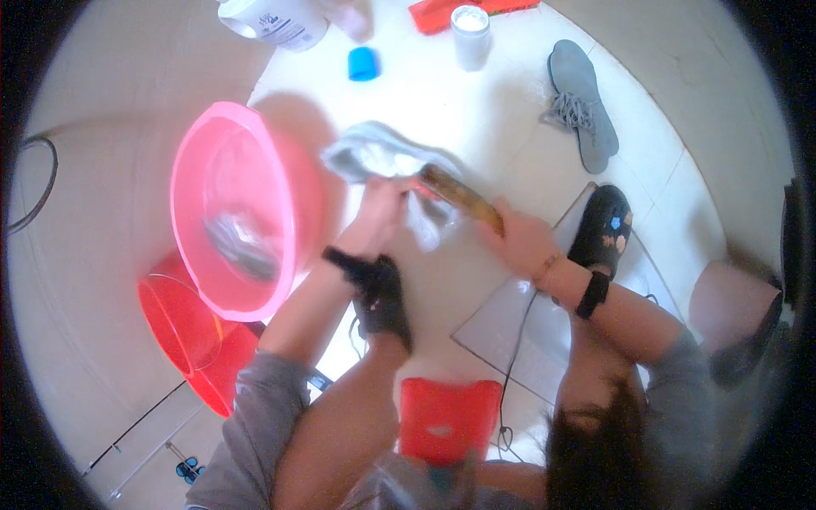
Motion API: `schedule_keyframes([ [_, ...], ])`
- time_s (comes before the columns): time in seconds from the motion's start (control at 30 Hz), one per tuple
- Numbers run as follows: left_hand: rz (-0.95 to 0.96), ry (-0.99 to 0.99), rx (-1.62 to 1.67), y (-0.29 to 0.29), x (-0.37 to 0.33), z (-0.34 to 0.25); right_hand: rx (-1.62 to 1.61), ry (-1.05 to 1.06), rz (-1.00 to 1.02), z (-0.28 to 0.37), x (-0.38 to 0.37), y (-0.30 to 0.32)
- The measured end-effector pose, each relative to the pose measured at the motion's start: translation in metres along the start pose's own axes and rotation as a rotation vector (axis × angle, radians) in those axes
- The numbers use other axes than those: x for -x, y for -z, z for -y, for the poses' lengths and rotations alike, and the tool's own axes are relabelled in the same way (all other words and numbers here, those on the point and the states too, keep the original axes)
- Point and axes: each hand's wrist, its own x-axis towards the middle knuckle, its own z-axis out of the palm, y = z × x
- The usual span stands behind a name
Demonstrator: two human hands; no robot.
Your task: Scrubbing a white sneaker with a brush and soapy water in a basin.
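Observation:
My left hand (384,208) is closed on a light grey cloth shoe (361,153), held above the floor tiles and blurred by motion. A paler flap of it hangs beside my fingers. In my right hand (520,242) is a wooden-handled brush (459,194), fingers wrapped round its near end. The brush's far end reaches the shoe next to my left hand; its bristles are hard to make out. To the left stands a pink basin (189,246) with a grey item (242,246), apparently another shoe, in it.
Grey insoles (595,149) with shoelaces (568,110) on them lie at far right. A white jar (471,42), blue cap (363,64), red packet (429,15) and white jug (276,21) stand at the back. A red bucket (166,314) and red stool (449,412) are nearer.

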Motion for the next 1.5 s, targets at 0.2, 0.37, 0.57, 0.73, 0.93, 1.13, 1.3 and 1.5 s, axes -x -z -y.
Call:
schedule_keyframes([
  [0.2,-0.076,0.179,0.205,0.04,0.002,0.003,-0.085,0.086,-0.031,0.002,-0.003,0.002],
  [0.37,-0.031,0.062,0.219,0.044,0.012,0.002,-0.186,0.001,-0.184,-0.007,-0.009,0.006],
  [0.57,-0.004,0.087,0.317,0.03,0.019,-0.012,-0.306,0.104,-0.007,-0.021,-0.014,-0.011],
  [0.73,0.013,0.264,0.432,-0.001,0.022,-0.036,-0.758,-0.046,0.117,0.016,-0.02,0.007],
  [0.93,0.103,0.198,0.432,-0.027,0.04,-0.032,-0.788,0.178,-0.178,-0.014,-0.035,-0.022],
  [1.13,0.132,0.116,0.208,-0.021,0.061,-0.047,-0.603,0.096,-0.254,0.028,-0.022,0.009],
  [1.3,0.334,0.171,-0.035,-0.016,0.073,-0.069,-0.522,0.124,-0.255,0.055,-0.021,0.025],
  [1.5,0.205,0.082,-0.147,-0.015,0.017,-0.046,-0.507,0.297,-0.299,0.018,-0.073,-0.001],
])
